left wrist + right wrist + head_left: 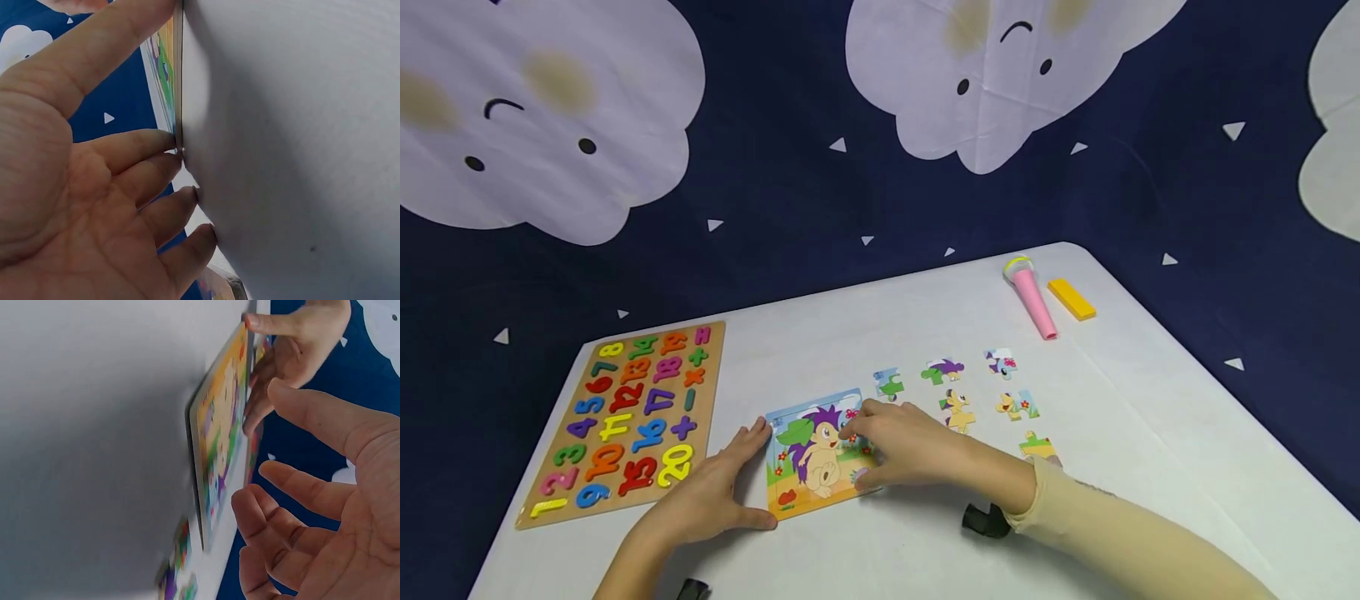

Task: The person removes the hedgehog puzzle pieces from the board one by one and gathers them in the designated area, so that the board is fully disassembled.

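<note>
A square picture board (801, 492) with a purple-spined hedgehog lies flat on the white table. My left hand (707, 496) rests at its left edge, thumb at the near corner and fingertips farther up the side. In the left wrist view, those fingers (140, 147) are fairly straight against the thin edge. Over the right part of the board hovers my right hand (913, 442), its fingers loosely bent. The right wrist view shows nothing between the thumb (312, 415) and fingers, which appear apart from the board. Part of the picture is hidden beneath this hand.
Several loose jigsaw pieces (957, 411) lie right of the board, one partly behind the right sleeve (1105, 517). A wooden number board (715, 367) is at left. A pink toy microphone (1033, 304) and yellow block (1072, 299) lie far right. Black objects (985, 521) show near the wrists.
</note>
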`<state>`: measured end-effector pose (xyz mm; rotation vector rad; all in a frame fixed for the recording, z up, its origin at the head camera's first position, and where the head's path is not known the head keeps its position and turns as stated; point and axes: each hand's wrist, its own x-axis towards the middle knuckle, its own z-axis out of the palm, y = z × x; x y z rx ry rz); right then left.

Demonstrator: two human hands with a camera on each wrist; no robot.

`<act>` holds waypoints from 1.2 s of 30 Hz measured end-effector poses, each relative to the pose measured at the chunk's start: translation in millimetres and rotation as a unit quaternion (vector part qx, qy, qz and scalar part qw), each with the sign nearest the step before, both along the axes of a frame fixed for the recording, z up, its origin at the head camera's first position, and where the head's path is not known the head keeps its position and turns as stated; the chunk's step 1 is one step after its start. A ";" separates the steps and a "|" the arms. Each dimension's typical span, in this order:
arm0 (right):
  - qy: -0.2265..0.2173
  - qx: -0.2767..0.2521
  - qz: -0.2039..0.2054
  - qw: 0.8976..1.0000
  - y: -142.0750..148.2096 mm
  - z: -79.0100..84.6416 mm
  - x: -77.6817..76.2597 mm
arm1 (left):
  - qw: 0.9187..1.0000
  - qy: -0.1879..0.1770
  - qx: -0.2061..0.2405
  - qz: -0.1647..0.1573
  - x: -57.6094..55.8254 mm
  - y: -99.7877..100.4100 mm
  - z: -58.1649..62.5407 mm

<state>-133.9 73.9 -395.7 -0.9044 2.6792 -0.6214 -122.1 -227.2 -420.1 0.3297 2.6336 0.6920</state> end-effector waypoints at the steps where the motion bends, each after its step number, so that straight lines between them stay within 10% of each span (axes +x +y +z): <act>1: -0.005 0.000 0.004 1.000 -4.0 -1.8 -0.6 | 1.000 0.000 -0.001 -0.001 0.1 -0.2 0.0; 36: -0.077 -0.001 0.071 0.994 -68.7 -18.7 -21.8 | 1.000 -0.004 0.019 -0.014 0.2 -5.3 -3.0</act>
